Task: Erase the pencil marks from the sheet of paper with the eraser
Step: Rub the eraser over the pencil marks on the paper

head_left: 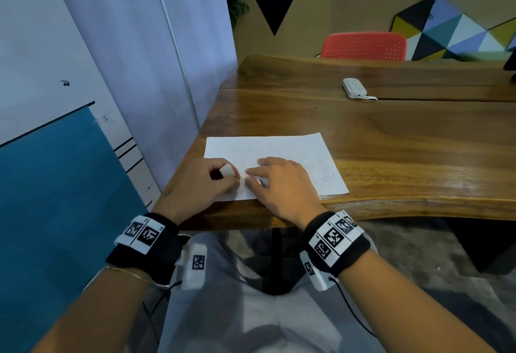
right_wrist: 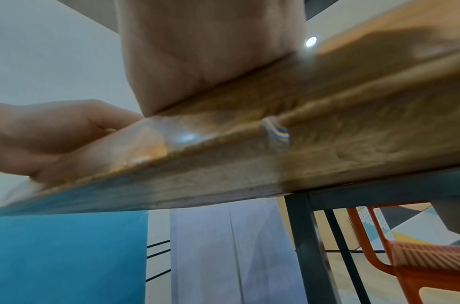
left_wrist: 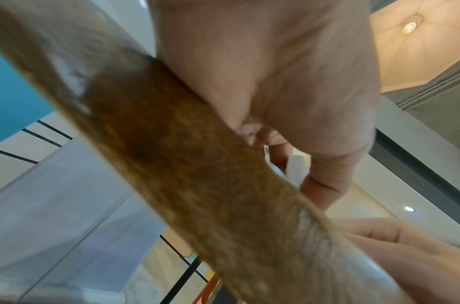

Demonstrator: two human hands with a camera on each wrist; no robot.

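A white sheet of paper (head_left: 282, 148) lies near the front left corner of the wooden table (head_left: 391, 143). Faint pencil marks (head_left: 325, 172) show on its right part. My left hand (head_left: 223, 178) rests on the sheet's left front area, fingers curled round a white eraser (head_left: 226, 170) whose top end sticks up between thumb and fingers. The left wrist view shows the eraser (left_wrist: 297, 170) inside the curled fingers (left_wrist: 325, 185). My right hand (head_left: 265, 175) lies flat on the paper just right of the left hand, fingers pressing the sheet down. The eraser's lower end is hidden.
A white power strip (head_left: 354, 88) lies at the back of the table. A red chair (head_left: 363, 45) stands behind the table. A pale wall panel (head_left: 139, 73) runs close along the table's left edge. The table's front edge (right_wrist: 223, 174) is right under both wrists.
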